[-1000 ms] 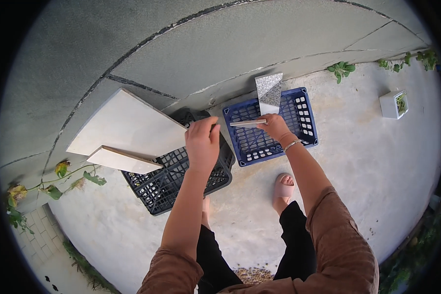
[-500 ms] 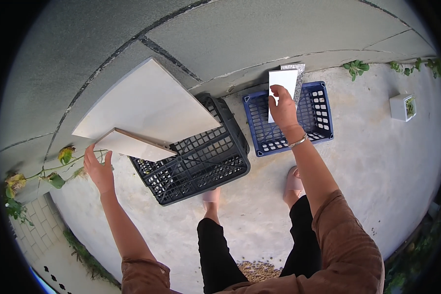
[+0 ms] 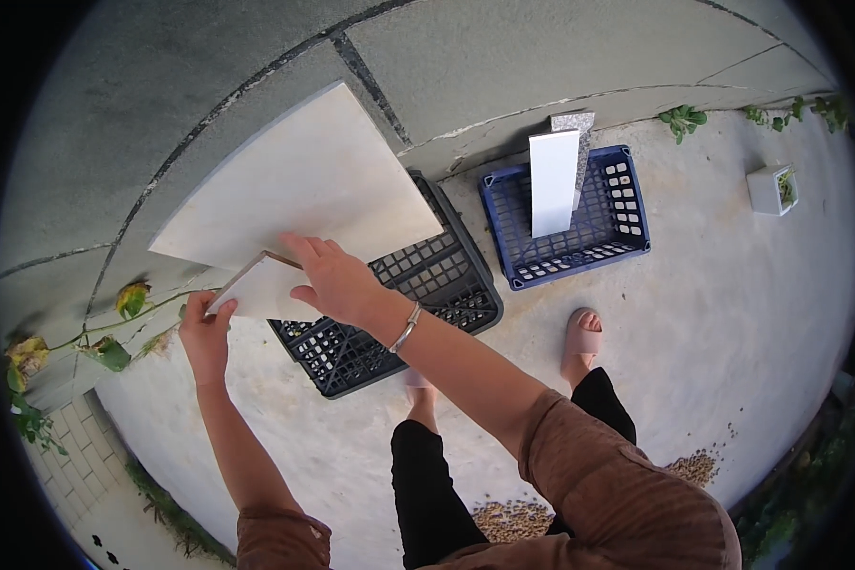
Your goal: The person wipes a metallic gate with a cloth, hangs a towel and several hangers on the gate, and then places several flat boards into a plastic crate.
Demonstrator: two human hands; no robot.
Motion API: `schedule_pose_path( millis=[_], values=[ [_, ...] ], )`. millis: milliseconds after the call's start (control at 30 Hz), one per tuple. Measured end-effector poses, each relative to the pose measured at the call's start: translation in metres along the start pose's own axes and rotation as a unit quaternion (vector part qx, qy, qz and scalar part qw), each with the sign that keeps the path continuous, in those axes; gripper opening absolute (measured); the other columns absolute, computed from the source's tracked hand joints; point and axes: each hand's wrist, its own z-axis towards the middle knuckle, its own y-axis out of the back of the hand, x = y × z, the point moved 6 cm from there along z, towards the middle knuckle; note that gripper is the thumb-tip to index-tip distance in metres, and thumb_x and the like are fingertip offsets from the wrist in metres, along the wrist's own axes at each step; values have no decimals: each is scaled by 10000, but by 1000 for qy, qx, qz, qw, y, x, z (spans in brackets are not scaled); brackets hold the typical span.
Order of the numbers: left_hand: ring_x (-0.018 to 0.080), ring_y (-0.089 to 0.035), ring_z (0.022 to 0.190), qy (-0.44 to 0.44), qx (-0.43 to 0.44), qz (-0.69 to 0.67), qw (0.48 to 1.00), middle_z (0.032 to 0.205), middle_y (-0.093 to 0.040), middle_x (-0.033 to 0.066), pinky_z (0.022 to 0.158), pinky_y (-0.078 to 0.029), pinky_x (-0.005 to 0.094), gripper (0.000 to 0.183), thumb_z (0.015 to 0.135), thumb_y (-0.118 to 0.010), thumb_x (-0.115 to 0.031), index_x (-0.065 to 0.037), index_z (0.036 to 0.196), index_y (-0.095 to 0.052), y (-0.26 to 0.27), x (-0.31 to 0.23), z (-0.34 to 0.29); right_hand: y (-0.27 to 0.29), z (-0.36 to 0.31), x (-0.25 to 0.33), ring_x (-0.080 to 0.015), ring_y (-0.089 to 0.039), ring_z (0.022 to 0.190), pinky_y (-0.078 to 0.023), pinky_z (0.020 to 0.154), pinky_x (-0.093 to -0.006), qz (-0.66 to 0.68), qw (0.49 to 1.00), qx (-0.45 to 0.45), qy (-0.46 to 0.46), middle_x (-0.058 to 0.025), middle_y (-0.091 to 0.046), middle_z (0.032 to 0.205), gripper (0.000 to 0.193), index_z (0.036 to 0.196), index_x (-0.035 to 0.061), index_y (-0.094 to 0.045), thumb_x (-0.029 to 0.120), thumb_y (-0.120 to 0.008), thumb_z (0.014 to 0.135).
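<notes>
Plainly, left hand (image 3: 204,334) clamped on smooth white slab (image 3: 264,291); right hand (image 3: 340,284) near, fingers apart.

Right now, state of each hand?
Left hand: closed on the left end of the small white tile.
Right hand: open, at the tile's right part; contact can't be told.

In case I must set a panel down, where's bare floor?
Widest: floor between the blue crate, white planter and tan pile. Narrower: between that crate and the right sandal. Crowded: around the black crate, where large panel, smaller panel, left hand and right hand cluster.
</notes>
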Motion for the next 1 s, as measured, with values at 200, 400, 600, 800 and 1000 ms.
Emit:
schedule_pose_path(
  millis=[200, 400, 600, 800, 1000],
  values=[
    [91, -479, 581, -43, -23, -64, 997, 653, -540, 28, 557, -396, 223, 156, 654, -666, -30, -21, 741, -536, -21, -97, -97, 75, -47, 7, -236, -520, 704, -430, 615, -310, 60, 991, -39, 116, -64, -543, 712, 236, 903, 60, -519, 173, -610, 716],
    [177, -552, 587, -252, 30, -177, 951, 710, -596, 85, 535, -436, 248, 193, 624, -670, 6, -6, 772, -546, -85, -214, -125, 215, -136, 17, -216, -533, 622, -436, 546, -287, -75, 984, -150, 58, -58, -565, 702, 225, 840, 55, -557, 194, -632, 680],
    [91, -552, 564, -227, 112, -208, 945, 629, -580, 63, 505, -427, 211, 140, 703, -649, -76, -32, 765, -532, -241, -237, -114, 286, -160, -74, -207, -531, 609, -437, 549, -282, -178, 964, -197, -29, -69, -560, 669, 181, 838, 48, -542, 144, -619, 704],
    [115, -538, 523, -210, 147, -172, 951, 590, -550, 61, 490, -419, 221, 147, 721, -630, -117, -44, 741, -504, -347, -224, -87, 287, -156, -200, -317, -555, 697, -447, 578, -327, -150, 975, -134, -98, -152, -567, 746, 173, 865, 55, -515, 166, -580, 748],
    [245, -579, 604, -165, 132, -160, 964, 657, -578, 105, 545, -452, 300, 135, 733, -595, -154, -54, 768, -512, -381, -189, -56, 267, -124, -251, -342, -551, 724, -443, 608, -358, -151, 973, -112, -133, -169, -573, 760, 194, 894, 51, -509, 178, -568, 761]
  ],
)
